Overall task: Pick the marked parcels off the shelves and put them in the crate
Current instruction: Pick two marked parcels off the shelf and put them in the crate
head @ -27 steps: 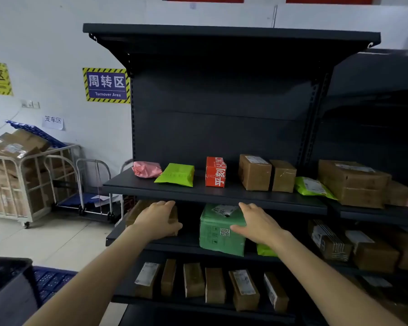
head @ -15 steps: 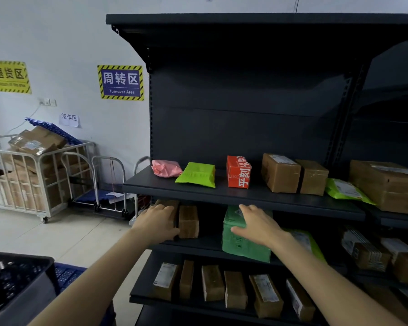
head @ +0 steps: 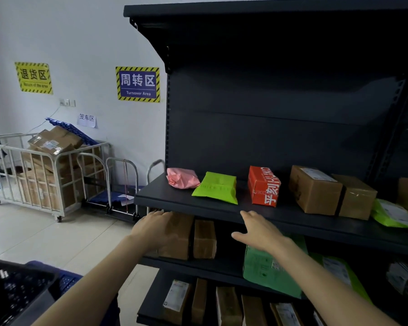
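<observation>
Green parcel [head: 266, 271]: upright on the middle shelf [head: 210, 267], just under the right hand [head: 257, 231], which is the nearer one.
Brown box [head: 181, 236]: just beyond the left hand [head: 154, 228]; contact unclear.
Hands: both spread, holding nothing.
Crate [head: 17, 292]: low, left of the left arm.
</observation>
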`<state>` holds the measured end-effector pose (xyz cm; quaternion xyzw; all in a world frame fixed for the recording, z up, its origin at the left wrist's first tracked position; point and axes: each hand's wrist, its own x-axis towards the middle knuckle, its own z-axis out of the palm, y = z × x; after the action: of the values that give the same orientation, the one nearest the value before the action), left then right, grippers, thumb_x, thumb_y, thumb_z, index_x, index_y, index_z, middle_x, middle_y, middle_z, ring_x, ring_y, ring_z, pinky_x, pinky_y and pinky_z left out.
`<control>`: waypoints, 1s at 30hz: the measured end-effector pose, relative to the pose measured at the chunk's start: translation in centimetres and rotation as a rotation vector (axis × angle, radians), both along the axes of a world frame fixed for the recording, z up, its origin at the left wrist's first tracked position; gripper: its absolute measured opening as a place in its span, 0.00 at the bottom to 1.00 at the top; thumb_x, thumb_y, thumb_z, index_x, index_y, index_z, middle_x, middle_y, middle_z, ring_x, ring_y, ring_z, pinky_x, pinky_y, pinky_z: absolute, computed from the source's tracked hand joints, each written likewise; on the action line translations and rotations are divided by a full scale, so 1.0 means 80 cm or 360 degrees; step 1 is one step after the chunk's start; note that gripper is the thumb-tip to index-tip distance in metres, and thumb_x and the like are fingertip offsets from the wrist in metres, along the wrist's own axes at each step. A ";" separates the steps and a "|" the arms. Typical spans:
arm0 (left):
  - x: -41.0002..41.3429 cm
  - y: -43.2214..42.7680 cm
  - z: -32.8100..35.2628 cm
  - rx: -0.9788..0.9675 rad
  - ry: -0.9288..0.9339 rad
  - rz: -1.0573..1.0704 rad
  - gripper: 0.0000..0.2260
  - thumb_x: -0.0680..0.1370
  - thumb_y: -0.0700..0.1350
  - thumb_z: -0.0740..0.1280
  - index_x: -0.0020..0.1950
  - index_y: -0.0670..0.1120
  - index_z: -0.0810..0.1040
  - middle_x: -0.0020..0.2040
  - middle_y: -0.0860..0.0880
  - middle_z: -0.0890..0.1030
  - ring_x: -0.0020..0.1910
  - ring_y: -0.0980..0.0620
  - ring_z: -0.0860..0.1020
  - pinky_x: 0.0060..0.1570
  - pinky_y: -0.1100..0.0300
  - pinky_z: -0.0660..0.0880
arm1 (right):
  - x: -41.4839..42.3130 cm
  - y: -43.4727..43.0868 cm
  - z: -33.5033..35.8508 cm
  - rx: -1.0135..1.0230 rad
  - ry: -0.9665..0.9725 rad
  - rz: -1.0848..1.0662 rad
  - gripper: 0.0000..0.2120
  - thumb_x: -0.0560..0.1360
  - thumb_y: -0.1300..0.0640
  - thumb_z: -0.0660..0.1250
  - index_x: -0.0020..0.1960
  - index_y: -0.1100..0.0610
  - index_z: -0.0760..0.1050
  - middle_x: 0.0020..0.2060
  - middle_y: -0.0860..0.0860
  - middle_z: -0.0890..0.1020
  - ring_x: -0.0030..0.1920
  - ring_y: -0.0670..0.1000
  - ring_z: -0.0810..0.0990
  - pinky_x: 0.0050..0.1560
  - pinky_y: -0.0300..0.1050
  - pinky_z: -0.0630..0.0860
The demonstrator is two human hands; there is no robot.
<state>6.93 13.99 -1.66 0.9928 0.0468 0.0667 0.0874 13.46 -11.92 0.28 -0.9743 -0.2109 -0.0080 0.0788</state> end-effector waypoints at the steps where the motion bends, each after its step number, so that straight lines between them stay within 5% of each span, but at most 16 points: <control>1: 0.011 0.005 0.001 0.0005 -0.0019 0.0006 0.27 0.74 0.56 0.66 0.71 0.49 0.66 0.68 0.48 0.72 0.67 0.47 0.70 0.63 0.52 0.70 | 0.013 0.005 0.001 0.0003 -0.0012 0.0011 0.36 0.75 0.42 0.62 0.75 0.58 0.54 0.71 0.55 0.64 0.70 0.55 0.65 0.64 0.50 0.68; 6: 0.079 0.029 0.008 -0.0006 -0.0028 0.0060 0.22 0.74 0.55 0.64 0.66 0.48 0.70 0.62 0.46 0.75 0.62 0.46 0.73 0.57 0.54 0.73 | 0.091 0.029 0.007 0.0049 -0.0063 0.0034 0.33 0.74 0.41 0.62 0.72 0.59 0.60 0.69 0.55 0.68 0.68 0.56 0.67 0.65 0.50 0.69; 24: 0.261 0.092 0.012 0.0040 -0.0273 0.0063 0.28 0.75 0.53 0.64 0.73 0.46 0.64 0.71 0.48 0.69 0.70 0.49 0.66 0.65 0.55 0.67 | 0.256 0.113 -0.008 0.0100 -0.0066 0.0089 0.35 0.75 0.42 0.62 0.75 0.58 0.55 0.72 0.55 0.64 0.72 0.54 0.63 0.68 0.47 0.66; 30: 0.312 0.094 0.001 0.0319 -0.0225 -0.0136 0.34 0.76 0.56 0.64 0.77 0.45 0.54 0.77 0.48 0.57 0.77 0.50 0.54 0.74 0.57 0.50 | 0.260 0.118 -0.021 0.0067 -0.0149 0.0109 0.35 0.75 0.42 0.62 0.75 0.56 0.55 0.72 0.52 0.64 0.71 0.52 0.63 0.68 0.46 0.65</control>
<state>31.89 21.48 -1.61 0.9905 -0.0086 0.1372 -0.0064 34.26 -2.51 -1.41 -0.9632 -0.2474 -0.0552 0.0896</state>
